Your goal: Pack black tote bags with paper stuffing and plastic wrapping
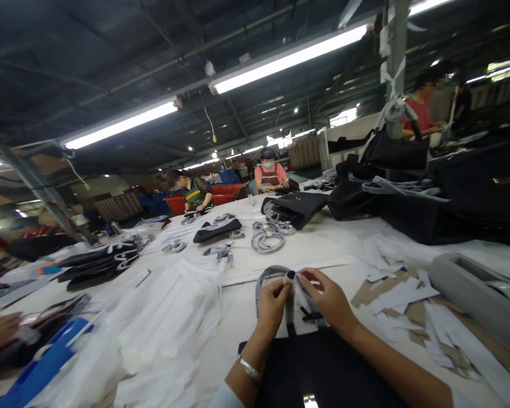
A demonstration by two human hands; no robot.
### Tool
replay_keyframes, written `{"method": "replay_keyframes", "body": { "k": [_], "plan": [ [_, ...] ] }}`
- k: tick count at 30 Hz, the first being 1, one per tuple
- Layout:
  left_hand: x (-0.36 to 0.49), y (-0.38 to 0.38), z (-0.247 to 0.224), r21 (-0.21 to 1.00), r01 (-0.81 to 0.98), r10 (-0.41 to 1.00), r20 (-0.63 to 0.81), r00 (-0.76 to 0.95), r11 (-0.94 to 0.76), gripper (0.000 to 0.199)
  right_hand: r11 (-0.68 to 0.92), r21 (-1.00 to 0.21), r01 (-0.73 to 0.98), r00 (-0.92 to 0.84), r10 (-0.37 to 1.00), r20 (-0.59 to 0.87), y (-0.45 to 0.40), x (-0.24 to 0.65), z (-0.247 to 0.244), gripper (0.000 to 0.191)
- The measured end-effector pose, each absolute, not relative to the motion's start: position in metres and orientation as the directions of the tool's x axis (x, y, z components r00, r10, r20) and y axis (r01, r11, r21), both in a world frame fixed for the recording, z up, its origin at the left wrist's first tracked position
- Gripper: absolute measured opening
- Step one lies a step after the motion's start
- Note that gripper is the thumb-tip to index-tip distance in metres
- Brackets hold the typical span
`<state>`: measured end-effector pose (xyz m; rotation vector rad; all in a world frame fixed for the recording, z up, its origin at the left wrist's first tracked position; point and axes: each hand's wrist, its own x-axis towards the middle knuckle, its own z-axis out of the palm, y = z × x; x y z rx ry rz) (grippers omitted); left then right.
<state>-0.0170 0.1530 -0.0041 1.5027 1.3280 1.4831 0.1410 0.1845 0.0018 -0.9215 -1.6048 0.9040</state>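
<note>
A black bag [323, 368] with a metal clasp lies at the front edge of the table, below my forearms. Its handle [289, 306], wrapped in pale grey material, rises from the top edge. My left hand [273, 303] pinches the wrapped handle near its upper end, thumb and fingers together. On the other side, my right hand [325, 294] has its thumb and forefinger closed on the pale wrapping. Behind both hands curves a grey wrapped loop [270, 273]. A small black strap piece lies beneath my right hand.
White sheeting [165, 323] covers the left; paper scraps [408, 300] and a grey holder [476, 300] lie right. Coiled straps [267, 238] and black bags [301, 207] are farther back. Two people work across the table, another at back right. Another person's hand [0, 334] shows at left.
</note>
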Motion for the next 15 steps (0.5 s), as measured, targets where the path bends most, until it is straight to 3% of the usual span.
{"method": "replay_keyframes", "body": {
  "k": [3,6,9,12,15],
  "plan": [
    [-0.017,0.151,-0.006,0.930,0.223,0.936,0.325,-0.133,-0.292,0.024,0.628,-0.725,0.281,-0.251,0.778,0.577,0.191,0.144,0.034,0.019],
    [-0.019,0.149,-0.005,0.927,0.227,0.932,0.335,-0.140,-0.299,0.024,0.731,-0.525,0.436,-0.421,0.681,0.599,0.195,0.145,0.056,0.012],
    [-0.023,0.149,-0.003,0.931,0.218,0.932,0.330,-0.152,-0.294,0.025,0.802,-0.347,0.486,-0.567,0.591,0.573,0.197,0.145,0.067,0.012],
    [-0.023,0.149,-0.005,0.943,0.195,0.943,0.300,-0.147,-0.270,0.027,0.820,-0.289,0.494,-0.604,0.563,0.564,0.201,0.144,0.074,0.014],
    [-0.021,0.146,-0.010,0.959,0.177,0.964,0.244,-0.106,-0.223,0.035,0.787,-0.347,0.510,-0.518,0.603,0.606,0.210,0.143,0.085,0.013]
  ]
}}
